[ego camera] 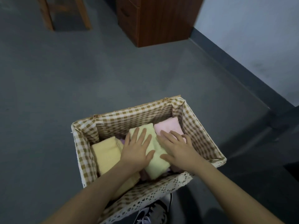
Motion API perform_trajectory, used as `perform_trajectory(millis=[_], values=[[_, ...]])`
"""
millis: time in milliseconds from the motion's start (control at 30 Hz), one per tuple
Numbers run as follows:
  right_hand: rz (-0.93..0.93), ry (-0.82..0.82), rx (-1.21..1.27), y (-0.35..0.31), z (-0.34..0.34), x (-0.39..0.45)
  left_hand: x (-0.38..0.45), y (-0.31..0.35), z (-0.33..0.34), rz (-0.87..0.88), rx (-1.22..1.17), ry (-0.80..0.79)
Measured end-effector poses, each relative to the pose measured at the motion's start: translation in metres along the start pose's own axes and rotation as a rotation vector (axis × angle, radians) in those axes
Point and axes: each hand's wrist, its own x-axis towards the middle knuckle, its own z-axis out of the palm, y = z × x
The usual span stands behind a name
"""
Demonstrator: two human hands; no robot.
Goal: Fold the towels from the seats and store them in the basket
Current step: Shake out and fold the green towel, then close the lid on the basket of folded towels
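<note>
I am looking down on both hands lying flat inside the basket (202,126), which is standing on the grey floor (64,94). My left hand (137,147) is resting palm down with its fingers straight and spread, its grip released, pressing on the pale yellow-green towel (155,165) that is lying folded along the middle of the basket. My right hand (178,147) is lying just beside the left one, also flat and released, its thumb touching the same towel while its fingers are reaching over onto the pink towel (168,126), which is sitting folded beyond the right fingertips against the far right corner. To the outside of the left grip, a folded orange-yellow towel (105,154) is lying along the left wall, and my left forearm is crossing over its near end. Between and beneath these, slivers of pinkish cloth are showing, though I cannot tell what they belong to. The basket's checked brown-and-white lining (132,117) is folding over the rim, with lace edging (153,194) hanging on the side nearest my wrists. Under that near edge a shoe (150,212) is showing. Far beyond the fingertips, a brown wooden cabinet (161,21) is standing by the wall, and wooden stool legs (48,15) are standing well to its left.
</note>
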Motion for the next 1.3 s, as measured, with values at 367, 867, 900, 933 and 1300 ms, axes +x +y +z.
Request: perform_trajectory(millis=[367,867,900,933,1300], values=[[-0.054,-0.241,-0.106,0.012,0.012,0.015,0.009,-0.016,0.001,0.121,0.035,-0.182],[0.263,0.339,0.144,0.029,-0.092,0.073,-0.012,-0.1,-0.115,-0.465,-0.058,0.26],[0.317,0.31,0.143,0.032,-0.092,0.079,-0.016,-0.112,-0.112,-0.548,-0.067,0.209],[0.364,0.275,0.153,0.035,-0.092,0.086,-0.021,-0.122,-0.11,-0.619,-0.09,0.147],[0.545,0.276,0.413,0.049,-0.079,0.126,-0.033,-0.15,-0.096,-0.849,-0.627,0.027]])
